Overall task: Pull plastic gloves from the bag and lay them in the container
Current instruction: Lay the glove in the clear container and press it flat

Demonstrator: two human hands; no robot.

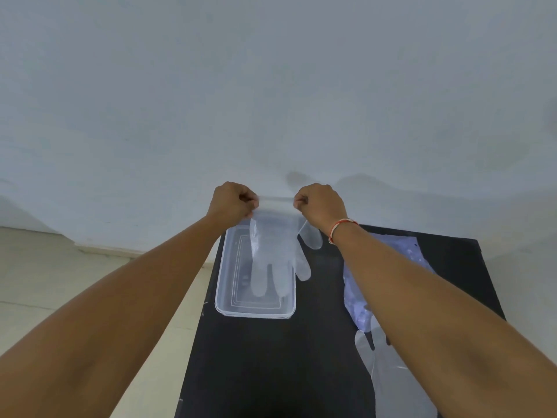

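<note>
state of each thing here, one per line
glove: held up by its cuff, stretched flat, fingers hanging down over the container
container: open, no lid, nothing lying in it yet
bag: lying on the black table, a second glove sticking out
left hand: grip shut on cuff
right hand: grip shut on cuff

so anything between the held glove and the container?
Nothing visible. Left hand and right hand hold the glove by its cuff, hanging over the open, seemingly empty container.
</note>
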